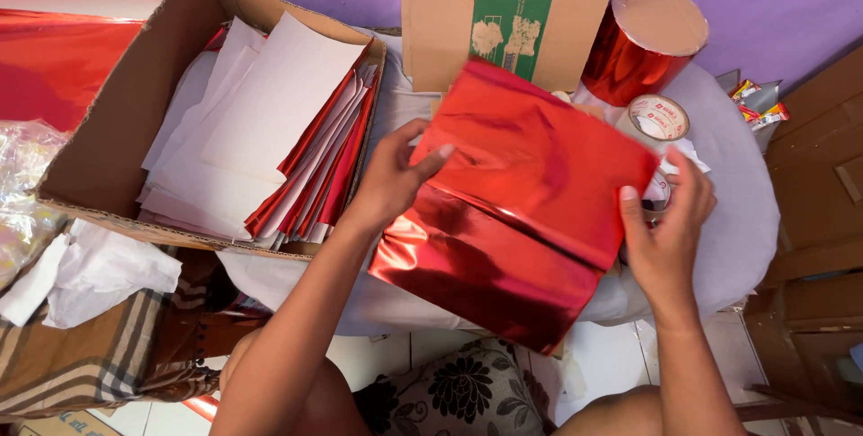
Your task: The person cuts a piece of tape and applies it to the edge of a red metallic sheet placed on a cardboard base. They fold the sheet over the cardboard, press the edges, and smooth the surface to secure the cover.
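The red foil-wrapped flat package (517, 211) is held tilted over the white-covered table (737, 220), between both hands, with its lower corner hanging past the table edge. The left hand (391, 180) grasps its left edge, the thumb lying on top of the shiny red foil and the other fingers hidden under it. The right hand (665, 229) holds the right edge in the same way, thumb on top, fingers partly curled behind. Just behind the package stands a brown cardboard box (512, 13) with a green printed label in the middle. To its right is a roll of red foil (638, 45), upright, and near it a roll of tape (658, 120) with a white label. At left, an open cardboard box (117, 130) contains a stack of red and white sheets (270, 130).
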